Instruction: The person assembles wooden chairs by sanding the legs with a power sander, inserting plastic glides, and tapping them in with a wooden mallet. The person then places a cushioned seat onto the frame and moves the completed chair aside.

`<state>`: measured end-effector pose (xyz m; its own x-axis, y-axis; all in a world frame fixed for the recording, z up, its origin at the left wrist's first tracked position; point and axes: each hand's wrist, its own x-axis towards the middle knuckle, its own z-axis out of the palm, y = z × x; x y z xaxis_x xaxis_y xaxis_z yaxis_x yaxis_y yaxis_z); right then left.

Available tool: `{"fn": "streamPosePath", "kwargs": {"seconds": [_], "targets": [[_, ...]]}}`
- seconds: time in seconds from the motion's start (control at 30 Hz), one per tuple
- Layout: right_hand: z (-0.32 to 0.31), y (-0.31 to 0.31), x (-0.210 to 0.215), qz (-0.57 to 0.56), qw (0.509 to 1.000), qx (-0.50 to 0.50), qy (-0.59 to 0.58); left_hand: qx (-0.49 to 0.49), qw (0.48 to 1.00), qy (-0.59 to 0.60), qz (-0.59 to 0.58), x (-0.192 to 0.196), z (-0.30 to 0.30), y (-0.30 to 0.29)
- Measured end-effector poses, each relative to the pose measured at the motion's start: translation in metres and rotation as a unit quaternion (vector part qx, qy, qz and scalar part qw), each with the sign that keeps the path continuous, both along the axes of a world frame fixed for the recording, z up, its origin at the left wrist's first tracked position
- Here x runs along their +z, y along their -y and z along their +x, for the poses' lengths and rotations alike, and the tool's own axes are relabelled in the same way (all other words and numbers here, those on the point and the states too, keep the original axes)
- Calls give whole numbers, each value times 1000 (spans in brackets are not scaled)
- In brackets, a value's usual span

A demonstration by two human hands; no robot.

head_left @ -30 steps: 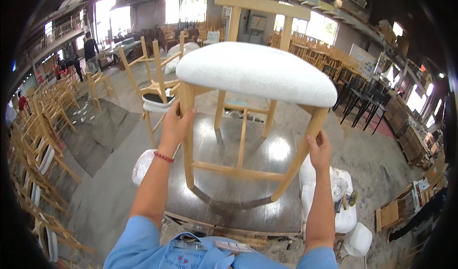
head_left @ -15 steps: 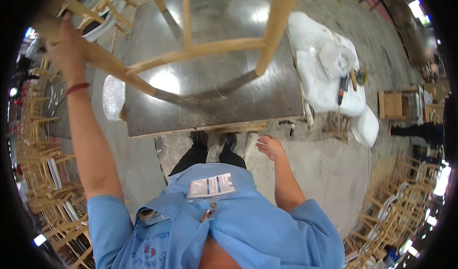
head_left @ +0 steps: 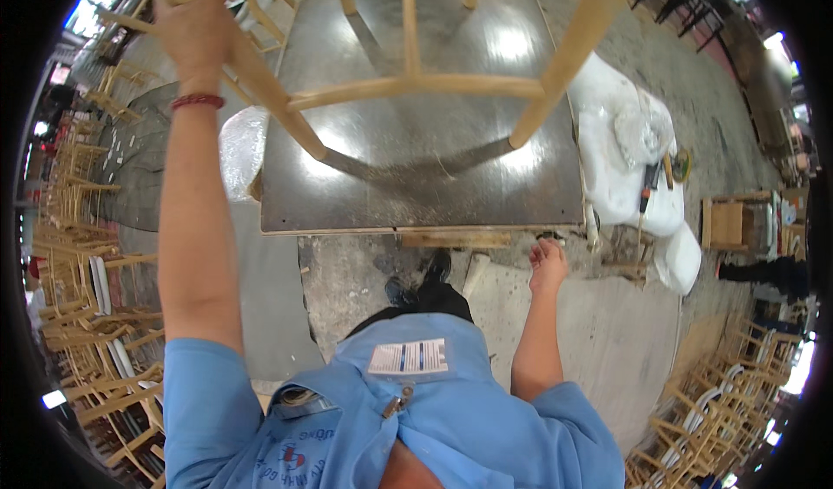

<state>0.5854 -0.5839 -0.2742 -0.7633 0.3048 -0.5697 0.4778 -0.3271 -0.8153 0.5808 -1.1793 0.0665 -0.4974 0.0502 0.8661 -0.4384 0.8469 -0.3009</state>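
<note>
The fingers of the left hand [head_left: 193, 38] are closed around the upper part of one leg of a pale wooden chair [head_left: 416, 87], at the top edge of the view, where their tips blur into the wood. The chair stands upright to the right of these fingers; the ends of its two nearer legs, below and to the right of them, meet the dark, shiny top of a table [head_left: 416, 203]. A curved crossbar joins those two legs, and a thinner bar runs back from its middle. The seat is out of view. Below the left fingers, a red bracelet [head_left: 197, 101] circles the wrist; to their lower right, a clear-wrapped bundle [head_left: 243, 150] sits beside the table.

The fingers of the right hand [head_left: 547, 268] are loosely bent and hold nothing, just below the table's near edge and well apart from the chair. Up and to the right of them lies a white padded bundle [head_left: 603, 172], bearing crumpled clear plastic [head_left: 638, 133] and a tool with a dark and red handle [head_left: 647, 190]. Farther right of these fingers is a rounded white wrapped piece [head_left: 678, 259]. To their lower left, a card [head_left: 408, 357] hangs on the blue shirt [head_left: 460, 402].
</note>
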Motion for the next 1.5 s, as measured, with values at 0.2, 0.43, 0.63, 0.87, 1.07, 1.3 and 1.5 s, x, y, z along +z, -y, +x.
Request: {"fn": "streamPosePath", "kwargs": {"seconds": [0.2, 0.43, 0.63, 0.87, 1.07, 1.3, 1.5], "targets": [[-126, 93, 77, 273, 887, 169, -331, -220, 830, -152, 489, 21, -24, -84], [-221, 167, 81, 223, 892, 126, -372, -265, 724, -126, 624, 21, -20, -84], [-325, 185, 54, 187, 876, 233, -379, -237, 742, -179, 602, 17, -71, -89], [-399, 200, 42, 158, 859, 276, -401, -185, 752, -222, 593, 13, -108, -103], [-423, 203, 43, 167, 848, 272, -424, -170, 762, -231, 581, 15, -122, -113], [-432, 205, 47, 194, 839, 287, -419, -139, 768, -224, 584, 17, -125, -121], [-442, 211, 48, 175, 844, 295, -412, -149, 760, -234, 587, 17, -127, -123]]}}
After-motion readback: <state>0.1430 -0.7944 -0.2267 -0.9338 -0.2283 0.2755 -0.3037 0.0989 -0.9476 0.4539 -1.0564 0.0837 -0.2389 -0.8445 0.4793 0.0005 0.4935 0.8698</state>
